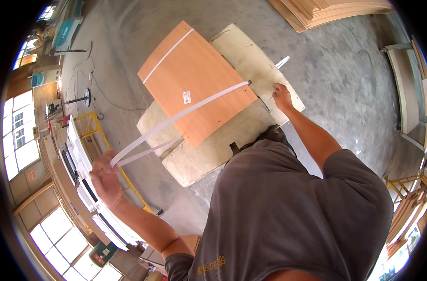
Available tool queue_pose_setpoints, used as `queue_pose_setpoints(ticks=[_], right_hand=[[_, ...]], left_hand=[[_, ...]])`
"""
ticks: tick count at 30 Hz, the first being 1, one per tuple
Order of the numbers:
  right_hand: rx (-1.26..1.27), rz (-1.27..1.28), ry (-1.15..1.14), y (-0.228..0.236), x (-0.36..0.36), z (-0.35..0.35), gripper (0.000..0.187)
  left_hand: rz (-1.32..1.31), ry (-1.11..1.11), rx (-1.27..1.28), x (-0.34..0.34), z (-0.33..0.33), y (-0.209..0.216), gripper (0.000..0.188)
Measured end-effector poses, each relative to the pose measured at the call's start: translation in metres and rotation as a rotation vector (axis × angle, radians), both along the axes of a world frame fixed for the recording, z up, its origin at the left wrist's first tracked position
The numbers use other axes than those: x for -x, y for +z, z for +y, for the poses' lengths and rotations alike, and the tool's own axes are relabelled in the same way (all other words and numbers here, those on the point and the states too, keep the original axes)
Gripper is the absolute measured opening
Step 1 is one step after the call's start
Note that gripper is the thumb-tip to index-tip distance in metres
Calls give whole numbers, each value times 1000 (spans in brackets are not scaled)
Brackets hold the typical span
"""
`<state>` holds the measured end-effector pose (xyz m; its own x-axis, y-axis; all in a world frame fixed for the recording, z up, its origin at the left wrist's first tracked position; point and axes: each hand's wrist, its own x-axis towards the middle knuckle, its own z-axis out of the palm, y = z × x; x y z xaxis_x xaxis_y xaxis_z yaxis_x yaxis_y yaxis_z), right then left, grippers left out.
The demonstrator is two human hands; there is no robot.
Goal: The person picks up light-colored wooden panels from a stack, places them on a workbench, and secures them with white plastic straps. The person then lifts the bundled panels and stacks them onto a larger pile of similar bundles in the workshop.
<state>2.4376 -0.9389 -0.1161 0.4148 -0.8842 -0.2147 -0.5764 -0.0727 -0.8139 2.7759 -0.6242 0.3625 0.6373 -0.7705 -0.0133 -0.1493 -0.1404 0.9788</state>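
Observation:
An orange-brown flat box or panel stack (199,79) with a small white label lies at an angle on a worn pale table (241,44). My left hand (106,180) is raised to the left, its fingers closed round a white packing strap (169,121). From there the strap spans the near part of the stack to a small dark buckle (249,82) at its right edge. Another stretch runs back under the stack's near left corner. Over the table's right side, my right hand (282,97) has its fingers drawn together; whatever they pinch is too small to make out.
A second white strap (169,55) crosses the stack's far end. Past the table's right edge a white strap loop (283,62) sticks out. To the left stands a yellow frame (94,126) beside stacked white panels. Brown boards (326,14) lie at the far right. A cable (108,100) trails across the floor.

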Motion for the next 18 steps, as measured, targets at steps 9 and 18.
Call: queue_pose_setpoints(ticks=[9,18], right_hand=[[16,0,-68,-4,43,-9,36],[22,30,-144,-12,74,-16,38]], left_hand=[[17,-383,-260,31,-102,-58,35],[37,-619,-638,79,-205,-162,39]])
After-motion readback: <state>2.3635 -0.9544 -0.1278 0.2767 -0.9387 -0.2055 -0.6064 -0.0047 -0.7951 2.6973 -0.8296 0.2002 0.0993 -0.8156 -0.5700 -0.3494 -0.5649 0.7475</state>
